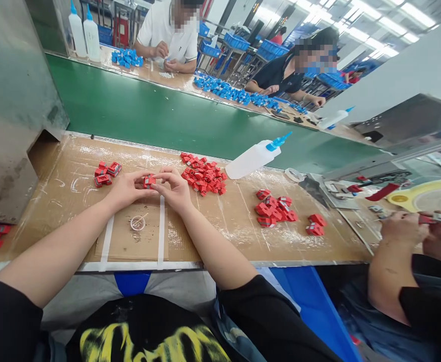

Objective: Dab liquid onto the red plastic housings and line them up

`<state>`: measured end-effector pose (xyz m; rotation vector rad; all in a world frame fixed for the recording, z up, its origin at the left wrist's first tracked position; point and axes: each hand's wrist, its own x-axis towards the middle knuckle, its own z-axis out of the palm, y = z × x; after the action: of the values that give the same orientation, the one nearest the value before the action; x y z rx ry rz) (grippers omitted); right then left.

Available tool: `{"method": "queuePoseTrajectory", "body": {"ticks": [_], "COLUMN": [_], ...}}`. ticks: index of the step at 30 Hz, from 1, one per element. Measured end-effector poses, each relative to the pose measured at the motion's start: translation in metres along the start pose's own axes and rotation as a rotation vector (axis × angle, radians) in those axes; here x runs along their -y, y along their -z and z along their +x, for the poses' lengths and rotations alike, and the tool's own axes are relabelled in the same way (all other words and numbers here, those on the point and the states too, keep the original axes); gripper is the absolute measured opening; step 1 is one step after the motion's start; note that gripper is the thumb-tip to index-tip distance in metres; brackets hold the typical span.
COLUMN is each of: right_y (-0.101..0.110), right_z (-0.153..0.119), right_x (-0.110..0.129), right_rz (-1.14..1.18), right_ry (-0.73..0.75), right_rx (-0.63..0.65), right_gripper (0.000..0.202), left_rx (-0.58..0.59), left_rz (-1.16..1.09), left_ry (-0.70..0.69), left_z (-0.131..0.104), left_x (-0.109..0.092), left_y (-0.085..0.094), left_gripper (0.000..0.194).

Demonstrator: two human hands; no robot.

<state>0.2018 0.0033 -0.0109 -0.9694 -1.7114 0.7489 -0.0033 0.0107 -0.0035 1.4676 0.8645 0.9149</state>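
A small red plastic part [149, 181] is pinched between the fingers of both my hands, held just above the worktable. My left hand [126, 190] grips it from the left side, my right hand [175, 190] from the right. Below them a small round cup [138, 223] with a thin stick in it stands on a cardboard sheet [145, 246]. A few similar red parts [106, 174] lie left of my left hand. Beyond my right hand is a larger heap of red parts [205, 175].
A white squeeze bottle [252, 160] with a blue tip lies tilted behind the heap. More red parts [275, 208] sit to the right, near a tape roll [294, 175]. A green belt [148, 103] runs behind the table. A co-worker's hands [405, 229] work at the right; two people sit opposite.
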Motion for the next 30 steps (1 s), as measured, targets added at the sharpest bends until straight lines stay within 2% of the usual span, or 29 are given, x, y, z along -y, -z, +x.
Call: {"method": "queuePoseTrajectory", "body": {"ticks": [6,8,12,14,22,26,30], "right_y": [0.004,0.004,-0.003,-0.008,-0.009,-0.007,-0.005], "right_z": [-0.002,-0.002,-0.002,-0.001,-0.002,-0.003,-0.004], "right_x": [-0.001,0.002,0.005,0.005,0.017,0.025,0.035], "right_rz": [0.018,0.053,0.214,0.268,0.217,0.233,0.243], "right_ry": [0.068,0.046,-0.083,-0.121,-0.045,0.001,0.137], "right_rx": [0.133,0.16,0.234,0.307,0.231,0.195,0.147], "right_gripper": [0.026,0.039,0.083,0.091,0.073,0.077,0.077], "left_rx": [-0.03,-0.034,-0.027,-0.023,-0.098,-0.105,-0.084], "left_rz": [-0.12,-0.095,-0.008,0.014,0.141,0.201,0.236], "left_ry": [0.039,0.009,-0.038,-0.045,-0.14,-0.2,-0.232], "left_z": [0.001,0.001,-0.002,-0.004,-0.011,-0.015,-0.019], "left_x": [-0.003,-0.005,-0.013,-0.017,-0.029,-0.03,-0.033], "left_y": [0.003,0.002,-0.005,-0.011,-0.02,-0.022,-0.025], "left_gripper": [0.069,0.065,0.061,0.059,0.051,0.054,0.057]}}
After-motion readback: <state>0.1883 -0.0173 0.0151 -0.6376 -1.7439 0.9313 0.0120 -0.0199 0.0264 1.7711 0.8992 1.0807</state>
